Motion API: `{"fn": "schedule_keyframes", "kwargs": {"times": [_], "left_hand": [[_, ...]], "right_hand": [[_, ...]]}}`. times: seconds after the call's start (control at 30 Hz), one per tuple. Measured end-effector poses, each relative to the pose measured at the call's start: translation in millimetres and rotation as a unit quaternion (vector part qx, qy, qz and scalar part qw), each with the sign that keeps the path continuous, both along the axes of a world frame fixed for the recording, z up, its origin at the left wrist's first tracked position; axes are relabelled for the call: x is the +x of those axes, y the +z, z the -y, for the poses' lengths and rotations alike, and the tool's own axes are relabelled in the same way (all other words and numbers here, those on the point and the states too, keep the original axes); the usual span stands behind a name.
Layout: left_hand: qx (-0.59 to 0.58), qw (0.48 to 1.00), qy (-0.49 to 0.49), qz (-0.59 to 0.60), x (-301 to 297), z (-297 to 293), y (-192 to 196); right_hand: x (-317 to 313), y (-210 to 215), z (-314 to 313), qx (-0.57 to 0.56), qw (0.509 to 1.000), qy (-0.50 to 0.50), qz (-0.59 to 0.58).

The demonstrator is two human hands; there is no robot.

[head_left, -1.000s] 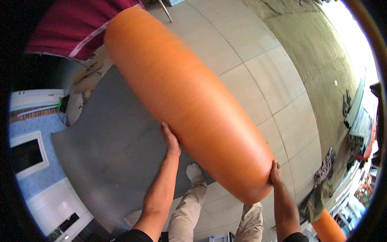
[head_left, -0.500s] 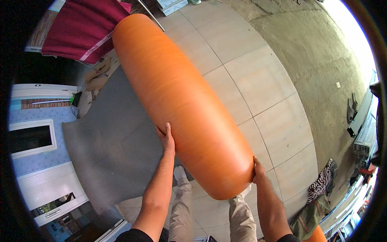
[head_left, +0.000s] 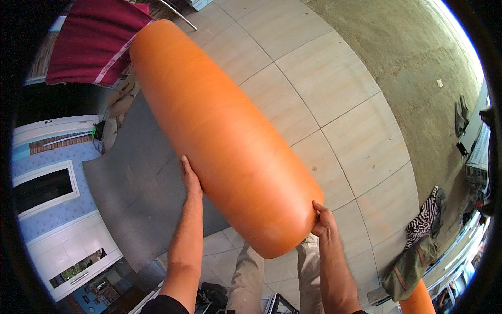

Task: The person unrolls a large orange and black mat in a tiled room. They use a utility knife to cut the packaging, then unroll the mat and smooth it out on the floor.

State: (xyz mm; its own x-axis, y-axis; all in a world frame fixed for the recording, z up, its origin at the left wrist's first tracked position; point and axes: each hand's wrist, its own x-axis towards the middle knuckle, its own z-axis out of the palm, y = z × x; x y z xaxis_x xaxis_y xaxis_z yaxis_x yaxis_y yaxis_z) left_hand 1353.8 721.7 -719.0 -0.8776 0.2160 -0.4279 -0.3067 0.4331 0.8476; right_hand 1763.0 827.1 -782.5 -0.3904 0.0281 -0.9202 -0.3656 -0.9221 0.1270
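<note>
A large, smooth orange cylinder (head_left: pixel 219 136) with rounded ends lies slanting across the view, from far left to near right. It tapers toward its far end. My left hand (head_left: pixel 190 177) presses on its left side, with the thumb up along the surface and the other fingers partly hidden beneath. At its near right end my right hand (head_left: pixel 324 220) grips the rounded edge, thumb on top and the fingers mostly hidden. The cylinder is held in front of my legs, above the floor.
A grey mat (head_left: pixel 141 172) covers the floor to the left beside pale tiles (head_left: pixel 340 120). A maroon cloth (head_left: pixel 94 42) hangs near the cylinder's far end. At the lower right sit a green bag (head_left: pixel 413 267), a zebra-striped cloth (head_left: pixel 422 217) and another orange piece (head_left: pixel 418 298).
The cylinder and both my hands have shifted slightly left in view, keeping the same hold. The floor view has turned a little, and my feet have changed position.
</note>
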Motion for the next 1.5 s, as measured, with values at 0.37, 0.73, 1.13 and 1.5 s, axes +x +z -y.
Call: {"fn": "schedule_keyframes", "kwargs": {"times": [0.37,0.73,1.13,1.5], "left_hand": [[-0.028,0.992,-0.056,-0.114,70.2,9.1,65.1],[-0.314,0.946,0.062,-0.047,138.1,10.6,46.3],[0.197,0.877,-0.338,0.28,273.4,-132.9,85.6],[-0.126,0.914,-0.334,0.193,297.8,106.2,16.6]], "right_hand": [[88.6,60.1,71.4,-0.045,0.996,0.044,0.065],[180.4,-40.9,7.9,-0.081,0.984,-0.058,0.145],[200.4,34.5,-70.8,0.267,0.956,0.043,0.109],[196.7,42.8,-160.0,0.185,0.843,-0.254,0.436]]}}
